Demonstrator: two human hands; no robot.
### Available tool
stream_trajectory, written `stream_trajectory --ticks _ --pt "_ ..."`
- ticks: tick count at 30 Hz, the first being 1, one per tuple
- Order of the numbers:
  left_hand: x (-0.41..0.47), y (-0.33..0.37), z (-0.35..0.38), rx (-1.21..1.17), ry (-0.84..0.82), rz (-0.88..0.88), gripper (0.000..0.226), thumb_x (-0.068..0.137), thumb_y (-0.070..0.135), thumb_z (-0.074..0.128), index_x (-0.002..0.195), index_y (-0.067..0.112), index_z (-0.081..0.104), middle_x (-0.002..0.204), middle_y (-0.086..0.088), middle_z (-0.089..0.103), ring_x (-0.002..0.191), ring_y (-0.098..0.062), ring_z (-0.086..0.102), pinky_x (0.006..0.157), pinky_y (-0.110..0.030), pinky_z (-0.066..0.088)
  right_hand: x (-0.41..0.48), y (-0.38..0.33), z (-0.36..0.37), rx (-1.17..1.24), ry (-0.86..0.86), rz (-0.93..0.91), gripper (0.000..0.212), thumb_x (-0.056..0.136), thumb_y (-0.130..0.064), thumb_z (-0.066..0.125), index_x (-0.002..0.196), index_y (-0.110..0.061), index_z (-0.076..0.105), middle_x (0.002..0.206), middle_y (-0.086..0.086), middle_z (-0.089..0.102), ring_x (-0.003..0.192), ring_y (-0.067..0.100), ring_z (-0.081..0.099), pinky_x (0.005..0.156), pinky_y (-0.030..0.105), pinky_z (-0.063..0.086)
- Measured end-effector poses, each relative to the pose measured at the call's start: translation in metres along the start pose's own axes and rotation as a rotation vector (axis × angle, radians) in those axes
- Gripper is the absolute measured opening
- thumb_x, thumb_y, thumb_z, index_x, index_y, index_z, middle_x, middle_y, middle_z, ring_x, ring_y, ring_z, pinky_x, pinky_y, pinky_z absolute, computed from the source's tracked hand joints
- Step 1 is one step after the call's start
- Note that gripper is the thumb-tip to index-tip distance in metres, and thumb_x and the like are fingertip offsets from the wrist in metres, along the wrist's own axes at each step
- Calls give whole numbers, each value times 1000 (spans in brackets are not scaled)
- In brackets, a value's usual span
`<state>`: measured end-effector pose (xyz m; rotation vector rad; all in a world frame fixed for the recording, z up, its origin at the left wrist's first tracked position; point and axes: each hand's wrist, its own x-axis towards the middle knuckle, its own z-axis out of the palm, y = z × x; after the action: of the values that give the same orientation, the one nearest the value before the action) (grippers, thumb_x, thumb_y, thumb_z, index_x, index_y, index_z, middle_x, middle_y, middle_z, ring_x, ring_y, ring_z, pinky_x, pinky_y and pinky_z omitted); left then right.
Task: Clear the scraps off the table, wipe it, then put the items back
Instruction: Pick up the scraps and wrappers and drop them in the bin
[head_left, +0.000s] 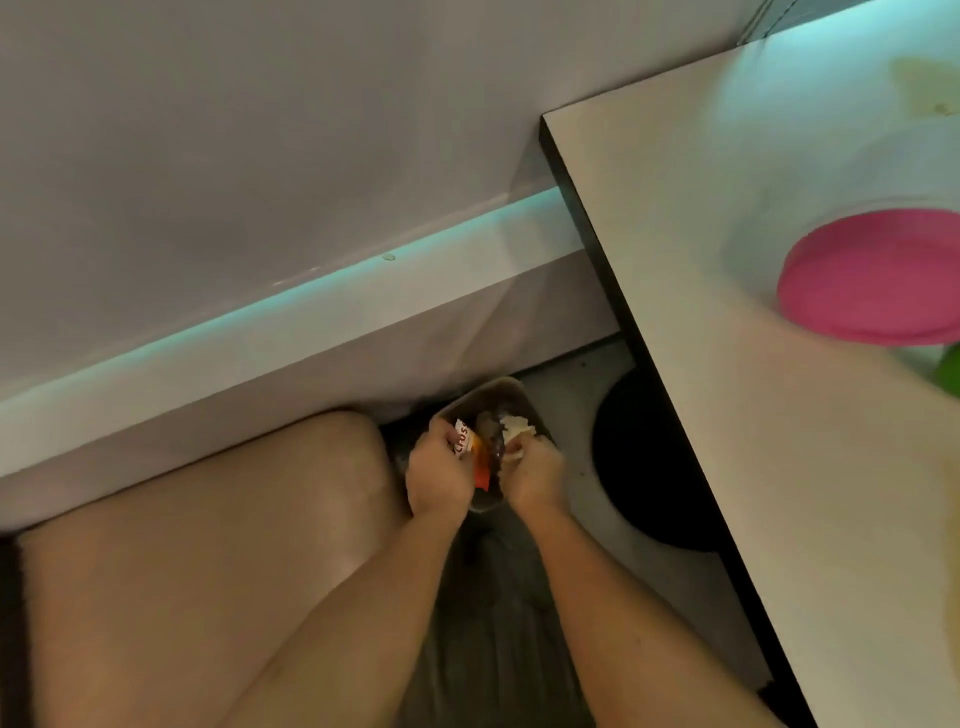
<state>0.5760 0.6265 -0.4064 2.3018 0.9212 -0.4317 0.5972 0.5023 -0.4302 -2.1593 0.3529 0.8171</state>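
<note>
1. Forearms reach down and away from the camera to two hands held side by side, with a bare knee (291, 467) off to the left of them.
2. The left hand (439, 475) has its fingers curled round an orange-and-white snack wrapper (479, 460). The wrapper's long axis runs from the fingertips back toward the wrist, along the gap between the hands.
3. The right hand (535, 475) has its fingers closed on a crumpled white tissue (517, 434), which sticks out past the fingertips.
4. A small grey bin (498, 383) sits directly beneath both sets of fingers. Its mouth opens under the scraps and its far rim shows just beyond the fingertips, so both hands are equally near and letting go should probably drop the scraps inside.
5. The white table (727, 260) lies well to the right of the fingers and above them. It carries a pink lid (872, 280) and a yellowish stain (924, 88), so by this judgement the wiping is not yet done.
</note>
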Motion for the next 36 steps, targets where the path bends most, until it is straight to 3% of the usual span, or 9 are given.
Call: stream_trajectory --ticks 3,5,7,10,15,20,28,32,36 --pt "15 -15 22 -13 8 -46 17 92 26 71 98 26 56 107 -2 61 91 -21 61 81 -41 56 21 9 17 15 6 55 20 96 -14 58 110 -13 71 110 7 70 105 26 64 78 26 41" --pt "25 -24 35 -45 1 -70 19 91 28 73 99 25 56 111 -4 57 89 -20 59 83 -39 55 34 15 29 -53 -16 71 29 99 -24 57 127 -21 66 124 6 68 114 26 63 92 31 48" --pt "33 -31 44 -92 -36 -78 26 92 32 74 111 22 59 118 -7 56 94 -21 58 87 -36 53 42 21 35 -150 -41 53 45 102 -26 53 147 -29 49 141 6 58 125 27 57 106 39 45" --pt "37 -39 52 -176 -141 -121 46 100 41 63 141 24 50 139 -10 48 116 -29 59 99 -41 54 46 28 39 -158 -72 48 64 100 -17 54 157 -37 31 155 6 42 136 28 48 112 44 42" --pt "30 -41 49 -237 -206 -139 54 108 46 43 158 30 32 156 -14 39 133 -33 51 94 -33 41 35 34 37 -204 -94 45 71 98 -5 50 160 -32 25 167 8 19 150 32 27 120 48 32" --pt "4 -25 17 -186 -172 -95 53 108 43 43 159 29 34 156 -13 38 137 -33 48 109 -41 42 5 24 16 -121 -45 51 72 96 -2 52 157 -31 31 166 6 23 152 31 23 123 51 27" --pt "-66 26 -80 -196 -78 13 46 109 38 44 153 25 43 156 -10 40 141 -30 43 121 -43 34 -89 -55 -63 -95 -50 3 66 97 -8 57 156 -25 34 159 6 33 144 29 38 118 44 37" --pt "-112 65 -136 -235 -53 64 44 108 37 47 150 25 50 152 -8 46 141 -28 44 121 -46 34 -152 -101 -110 -37 -20 -38 56 98 -9 55 152 -21 44 152 5 46 138 25 47 114 36 41" --pt "-162 108 -181 -268 -39 131 41 108 35 47 146 22 55 147 -7 54 137 -26 50 118 -43 38 -212 -135 -155 -28 -7 -101 44 98 -11 52 140 -21 57 136 7 62 126 25 58 108 39 48"
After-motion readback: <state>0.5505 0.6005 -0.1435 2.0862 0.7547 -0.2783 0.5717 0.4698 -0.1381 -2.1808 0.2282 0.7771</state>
